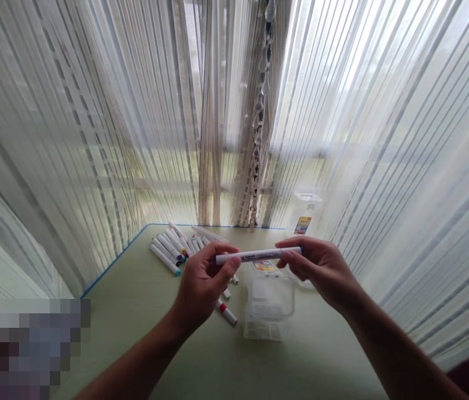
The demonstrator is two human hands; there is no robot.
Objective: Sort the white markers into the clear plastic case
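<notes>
A white marker (261,256) with blue ends is held level above the table, between my two hands. My left hand (204,278) pinches its left end with thumb and fingers. At the right end, my right hand (319,272) grips it the same way. Dark print runs along the barrel, too small to read. Behind and below my left hand lies a loose pile of white markers (167,247) with coloured ends, partly hidden by the hand. A marker with a red band (227,313) lies apart, nearer me. Under the held marker stands a clear plastic box (271,300).
The pale green table (142,328) has a blue edge (111,261). A second clear container (309,222) with a yellow label stands behind my right hand. Sheer striped curtains (163,111) hang around the table, with a string of beads (259,111) in the middle. A pixelated area covers the lower left.
</notes>
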